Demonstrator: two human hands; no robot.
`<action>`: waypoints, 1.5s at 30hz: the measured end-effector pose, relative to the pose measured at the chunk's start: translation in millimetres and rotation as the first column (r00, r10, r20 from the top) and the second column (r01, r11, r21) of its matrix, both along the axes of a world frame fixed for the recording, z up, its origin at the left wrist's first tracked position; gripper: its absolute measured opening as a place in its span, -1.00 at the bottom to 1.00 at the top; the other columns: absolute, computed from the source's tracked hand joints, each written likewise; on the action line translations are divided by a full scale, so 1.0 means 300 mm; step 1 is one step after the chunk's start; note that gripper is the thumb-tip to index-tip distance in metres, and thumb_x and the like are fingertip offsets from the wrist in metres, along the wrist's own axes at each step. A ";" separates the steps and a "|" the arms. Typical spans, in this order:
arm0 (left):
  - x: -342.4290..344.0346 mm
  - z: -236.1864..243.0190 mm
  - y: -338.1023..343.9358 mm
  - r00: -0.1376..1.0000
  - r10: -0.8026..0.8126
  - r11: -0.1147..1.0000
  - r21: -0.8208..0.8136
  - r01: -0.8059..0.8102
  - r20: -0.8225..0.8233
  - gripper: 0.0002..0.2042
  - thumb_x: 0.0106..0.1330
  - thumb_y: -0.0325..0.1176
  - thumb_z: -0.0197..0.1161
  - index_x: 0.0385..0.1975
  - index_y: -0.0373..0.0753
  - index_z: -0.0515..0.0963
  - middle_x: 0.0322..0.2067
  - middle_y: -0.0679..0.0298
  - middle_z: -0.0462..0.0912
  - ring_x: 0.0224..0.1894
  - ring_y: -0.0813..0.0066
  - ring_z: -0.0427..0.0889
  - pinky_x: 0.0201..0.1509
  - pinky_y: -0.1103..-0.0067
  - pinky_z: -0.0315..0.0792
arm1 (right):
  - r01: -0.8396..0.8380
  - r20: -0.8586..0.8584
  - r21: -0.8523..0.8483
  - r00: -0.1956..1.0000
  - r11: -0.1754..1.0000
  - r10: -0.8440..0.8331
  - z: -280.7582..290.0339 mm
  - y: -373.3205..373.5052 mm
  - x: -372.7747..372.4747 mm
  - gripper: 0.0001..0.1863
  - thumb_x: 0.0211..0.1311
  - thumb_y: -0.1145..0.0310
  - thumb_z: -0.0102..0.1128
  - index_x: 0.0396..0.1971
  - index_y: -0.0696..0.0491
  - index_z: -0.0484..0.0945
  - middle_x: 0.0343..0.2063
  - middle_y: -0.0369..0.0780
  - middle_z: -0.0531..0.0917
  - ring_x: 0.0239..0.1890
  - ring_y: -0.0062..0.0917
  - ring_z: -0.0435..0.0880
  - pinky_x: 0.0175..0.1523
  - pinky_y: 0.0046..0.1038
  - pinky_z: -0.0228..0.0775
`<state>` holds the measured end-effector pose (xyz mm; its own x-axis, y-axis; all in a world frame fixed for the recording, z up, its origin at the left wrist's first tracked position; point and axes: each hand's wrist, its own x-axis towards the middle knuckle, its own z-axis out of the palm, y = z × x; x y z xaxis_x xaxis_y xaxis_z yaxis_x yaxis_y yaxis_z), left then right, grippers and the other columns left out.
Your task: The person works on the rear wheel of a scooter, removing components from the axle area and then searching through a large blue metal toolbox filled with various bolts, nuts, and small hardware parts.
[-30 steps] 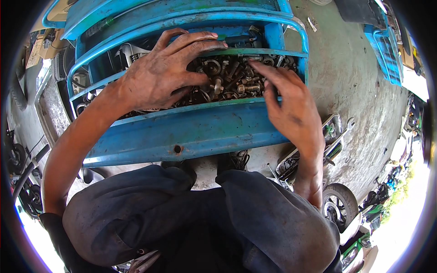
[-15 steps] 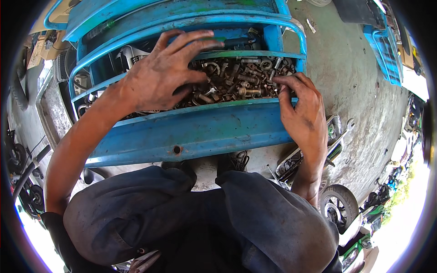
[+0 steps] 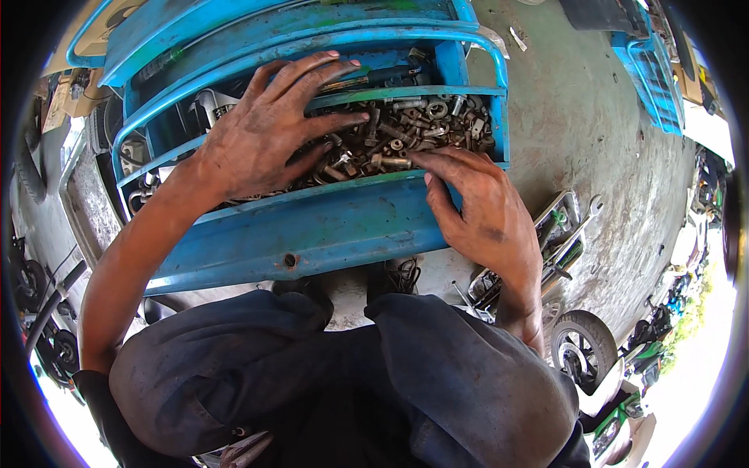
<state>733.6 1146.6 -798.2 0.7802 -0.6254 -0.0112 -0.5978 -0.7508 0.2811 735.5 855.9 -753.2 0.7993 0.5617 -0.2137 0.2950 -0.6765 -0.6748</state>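
A blue metal tray compartment (image 3: 437,175) holds a heap of greasy bolts and nuts (image 3: 390,136). Over the heap's left part, my left hand (image 3: 265,132) is open with fingers spread; its thumb and index tip reach down among the bolts. My right hand (image 3: 480,210) hangs at the front rim, open, thumb apart from the index finger. The right index fingertip is at a brass-coloured bolt (image 3: 390,161) lying near the rim. Neither hand visibly holds a piece. My left palm hides part of the heap.
The blue rack's upper shelf (image 3: 296,35) rises behind the compartment. Other metal parts (image 3: 214,105) lie in its left section. On the floor to the right are a tray of tools (image 3: 558,234) with a wrench (image 3: 591,210) and a small wheel (image 3: 583,351). My knees are close below the rack.
My right hand has moved left along the rim, from the compartment's right end toward its middle. My left hand has shifted slightly left. The view has moved a little.
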 end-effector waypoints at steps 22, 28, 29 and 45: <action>-0.005 0.014 -0.003 0.995 -0.013 1.000 -0.001 0.013 -0.096 -0.60 0.14 -0.36 0.46 0.01 0.21 0.72 0.49 0.21 0.21 0.55 0.09 0.13 0.54 0.14 0.19 | 0.088 0.265 -0.295 0.964 0.952 -0.007 0.008 -0.063 0.017 -0.74 0.18 0.57 0.16 -0.19 0.06 0.74 -0.13 -0.22 0.61 0.06 -0.32 0.51 0.25 -0.10 0.17; -0.007 0.011 0.000 0.995 -0.005 1.000 -0.008 0.004 -0.099 -0.61 0.14 -0.36 0.45 0.00 0.18 0.73 0.46 0.19 0.24 0.54 0.09 0.14 0.54 0.16 0.21 | 0.098 0.276 -0.322 0.961 0.942 -0.006 -0.018 -0.033 0.034 -0.74 0.25 0.55 0.16 -0.12 0.03 0.73 -0.18 -0.24 0.68 0.03 -0.33 0.58 0.29 -0.23 0.15; -0.006 0.009 0.000 0.995 -0.009 1.000 -0.014 0.008 -0.099 -0.61 0.14 -0.36 0.45 0.01 0.17 0.73 0.46 0.18 0.25 0.54 0.09 0.15 0.53 0.16 0.22 | 0.166 0.309 -0.318 0.949 0.934 -0.063 -0.017 -0.034 0.043 -0.76 0.28 0.52 0.19 -0.11 0.03 0.72 -0.20 -0.23 0.69 0.01 -0.33 0.59 0.30 -0.23 0.15; 0.005 0.037 0.003 0.992 -0.044 0.970 -0.245 0.013 -0.119 -0.55 0.18 -0.41 0.43 0.12 -0.02 0.65 0.33 0.09 0.40 0.49 0.09 0.27 0.54 0.18 0.26 | 0.218 0.279 0.023 0.936 0.976 -0.216 0.050 -0.039 0.069 -0.80 0.20 0.43 0.40 -0.16 0.02 0.73 -0.25 -0.23 0.76 -0.09 -0.33 0.69 0.14 -0.29 0.40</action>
